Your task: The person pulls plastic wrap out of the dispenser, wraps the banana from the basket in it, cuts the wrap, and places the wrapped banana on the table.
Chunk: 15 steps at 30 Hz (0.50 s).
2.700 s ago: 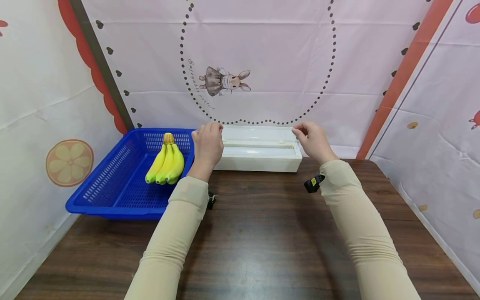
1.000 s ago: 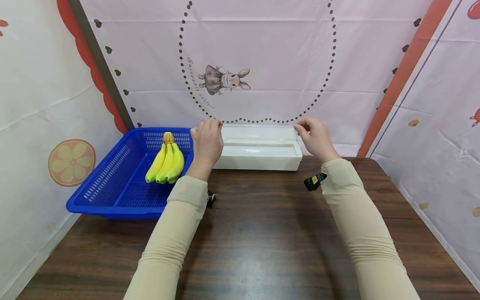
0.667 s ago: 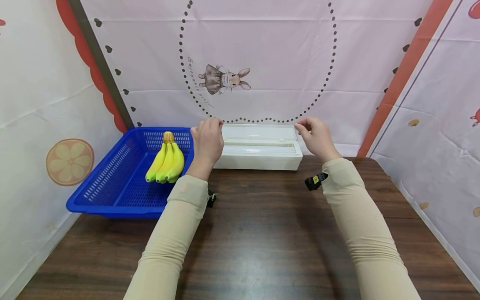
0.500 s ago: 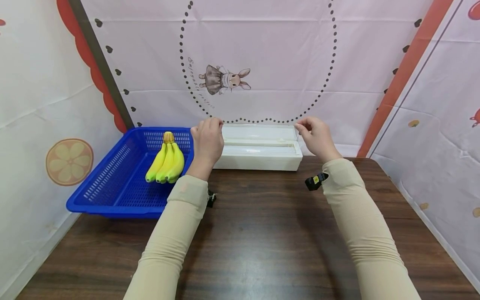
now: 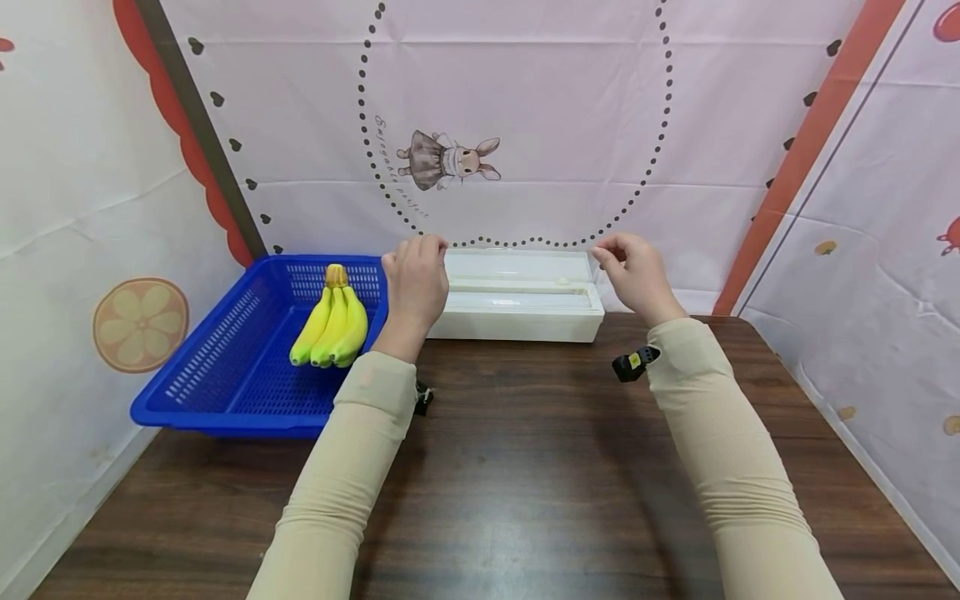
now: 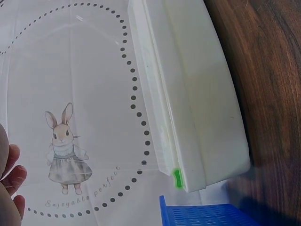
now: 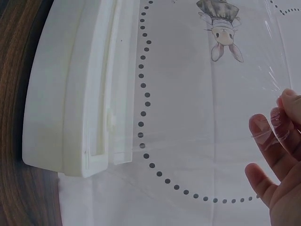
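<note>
A white cling film dispenser (image 5: 517, 325) stands at the table's back edge with its lid (image 5: 517, 265) raised. Clear cling film (image 7: 270, 70) stretches up from it, visible mainly by its glints and creases. At the sheet's right side, my right hand (image 5: 637, 279) pinches the film between thumb and forefinger; in the right wrist view, film also lies over the other fingertips. My left hand (image 5: 415, 283) grips the opposite side with curled fingers, above the dispenser's left end. Only part of this hand (image 6: 11, 181) shows at the edge of the left wrist view.
A blue plastic basket (image 5: 202, 417) stands left of the dispenser, close by my left forearm. Inside it lies a bunch of yellow bananas (image 5: 337, 321). Printed cloth (image 5: 540, 125) hangs behind and at both sides of the dark wooden table (image 5: 510, 467).
Over the whole span, my right hand has shifted slightly right and up, and my left hand slightly up. Both keep hold of the cling film. The basket and dispenser stay put.
</note>
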Each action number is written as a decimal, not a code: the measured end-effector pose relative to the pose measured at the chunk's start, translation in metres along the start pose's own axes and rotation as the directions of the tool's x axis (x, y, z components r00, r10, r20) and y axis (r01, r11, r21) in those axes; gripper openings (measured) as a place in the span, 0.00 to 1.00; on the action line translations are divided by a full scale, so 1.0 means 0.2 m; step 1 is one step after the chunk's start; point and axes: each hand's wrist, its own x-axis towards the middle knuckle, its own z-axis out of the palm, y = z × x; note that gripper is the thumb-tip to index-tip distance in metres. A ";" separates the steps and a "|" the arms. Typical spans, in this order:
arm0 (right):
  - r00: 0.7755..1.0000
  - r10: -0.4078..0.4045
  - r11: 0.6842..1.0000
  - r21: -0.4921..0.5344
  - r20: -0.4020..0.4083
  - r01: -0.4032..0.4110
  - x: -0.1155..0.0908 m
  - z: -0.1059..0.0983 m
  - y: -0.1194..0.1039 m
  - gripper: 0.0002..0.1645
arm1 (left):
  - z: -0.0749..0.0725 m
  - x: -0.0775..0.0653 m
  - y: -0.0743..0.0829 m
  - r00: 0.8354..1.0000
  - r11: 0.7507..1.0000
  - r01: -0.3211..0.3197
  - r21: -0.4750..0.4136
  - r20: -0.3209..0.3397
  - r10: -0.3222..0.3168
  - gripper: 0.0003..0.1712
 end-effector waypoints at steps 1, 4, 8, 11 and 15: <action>1.000 0.000 1.000 0.001 0.000 0.000 0.00 0.00 0.00 0.16 | 0.00 0.00 0.00 1.000 1.000 -0.003 0.000 -0.006 0.003 0.14; 1.000 0.003 1.000 0.000 0.003 -0.003 0.00 0.00 0.00 0.16 | 0.00 0.00 0.00 1.000 1.000 -0.008 -0.003 -0.017 0.008 0.13; 1.000 0.003 1.000 -0.008 0.002 -0.003 -0.01 -0.01 -0.01 0.16 | 0.00 0.00 0.00 1.000 1.000 -0.010 -0.007 -0.020 0.010 0.13; 1.000 -0.004 1.000 -0.006 0.000 0.004 -0.01 -0.01 -0.01 0.16 | -0.01 0.00 0.00 1.000 1.000 -0.011 -0.005 -0.018 0.011 0.13; 1.000 -0.008 1.000 -0.002 -0.001 0.008 -0.01 -0.01 -0.02 0.16 | -0.02 0.00 0.01 1.000 1.000 -0.014 -0.005 -0.020 0.014 0.13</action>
